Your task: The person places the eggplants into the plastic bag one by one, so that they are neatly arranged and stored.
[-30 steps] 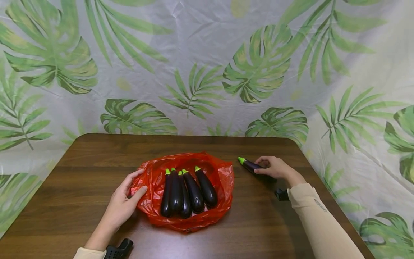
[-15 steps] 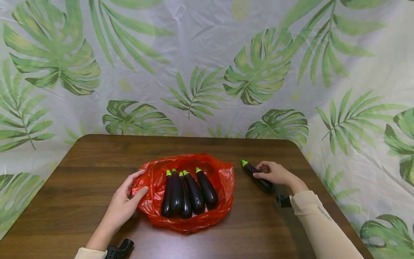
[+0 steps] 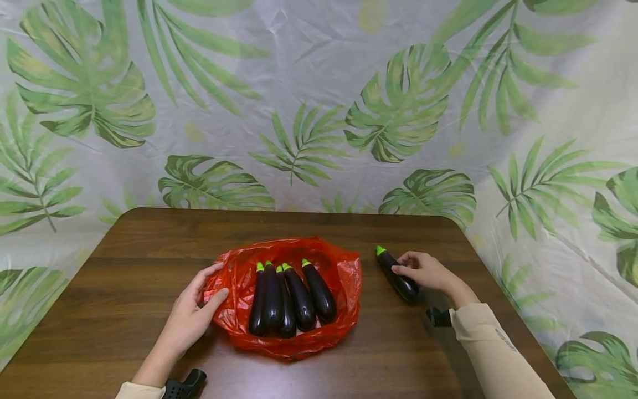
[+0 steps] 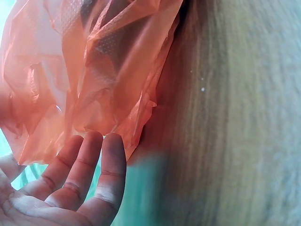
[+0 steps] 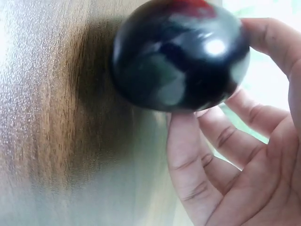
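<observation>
A red plastic bag (image 3: 346, 277) lies opened out on the wooden table, with several dark, glossy eggplants (image 3: 299, 299) side by side in it, green stem ends pointing away. My left hand (image 3: 195, 310) holds the bag's left edge; in the left wrist view its fingertips (image 4: 113, 146) meet the thin, see-through plastic. To the right of the bag, my right hand (image 3: 430, 272) grips a single eggplant (image 3: 391, 271) between thumb and fingers. The right wrist view shows that eggplant's round, shiny end (image 5: 181, 61) close over the table, fingers around its far side.
The brown wooden table (image 3: 164, 238) has rounded far corners. Behind it and along the right hangs a pale cloth (image 3: 319, 72) printed with green leaves. A black wrist strap device (image 3: 186, 383) sits at each wrist.
The eggplant in my right hand has turned, its green end shifting right and its round end coming nearer me. The right hand has moved slightly right and nearer. The left hand stays at the bag.
</observation>
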`<move>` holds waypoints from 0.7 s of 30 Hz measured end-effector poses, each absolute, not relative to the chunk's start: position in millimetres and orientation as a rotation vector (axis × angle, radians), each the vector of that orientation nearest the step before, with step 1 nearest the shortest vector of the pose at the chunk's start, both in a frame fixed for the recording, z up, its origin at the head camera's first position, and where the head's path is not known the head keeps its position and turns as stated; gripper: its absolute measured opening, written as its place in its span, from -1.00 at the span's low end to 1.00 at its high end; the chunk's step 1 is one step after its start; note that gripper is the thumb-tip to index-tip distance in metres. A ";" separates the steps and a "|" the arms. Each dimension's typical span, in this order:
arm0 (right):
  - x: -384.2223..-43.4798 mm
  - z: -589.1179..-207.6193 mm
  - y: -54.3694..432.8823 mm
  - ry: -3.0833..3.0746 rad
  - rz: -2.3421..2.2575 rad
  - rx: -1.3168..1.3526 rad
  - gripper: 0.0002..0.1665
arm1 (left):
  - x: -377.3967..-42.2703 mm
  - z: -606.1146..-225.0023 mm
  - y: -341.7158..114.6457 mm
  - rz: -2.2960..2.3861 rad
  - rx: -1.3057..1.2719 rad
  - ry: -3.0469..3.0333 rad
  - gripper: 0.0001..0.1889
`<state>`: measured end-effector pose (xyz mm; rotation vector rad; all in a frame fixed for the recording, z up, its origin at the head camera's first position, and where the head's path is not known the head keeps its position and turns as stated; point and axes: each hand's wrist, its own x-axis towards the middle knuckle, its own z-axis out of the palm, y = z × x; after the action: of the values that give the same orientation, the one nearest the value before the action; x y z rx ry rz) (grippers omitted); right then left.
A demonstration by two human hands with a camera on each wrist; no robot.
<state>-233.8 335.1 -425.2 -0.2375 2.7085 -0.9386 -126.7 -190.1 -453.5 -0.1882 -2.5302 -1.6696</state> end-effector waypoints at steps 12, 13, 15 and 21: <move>-223.8 -403.6 325.0 2.789 -0.996 -0.204 -0.45 | -127.2 -453.2 -190.5 -1.666 -0.184 -2.540 -0.41; -223.1 -401.4 323.4 2.797 -0.992 -0.212 -0.45 | -127.2 -453.3 -190.5 -1.665 -0.185 -2.539 -0.41; -222.2 -396.8 320.3 2.812 -0.988 -0.223 -0.44 | -127.1 -453.6 -190.5 -1.666 -0.189 -2.535 -0.41; -220.9 -382.2 313.0 2.830 -1.019 -0.213 -0.39 | -127.4 -454.8 -190.4 -1.671 -0.202 -2.523 -0.41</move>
<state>-220.9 313.0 -382.2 -0.2132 2.8296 -1.0192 -127.4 -190.4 -454.8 -0.2022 -2.5229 -1.6714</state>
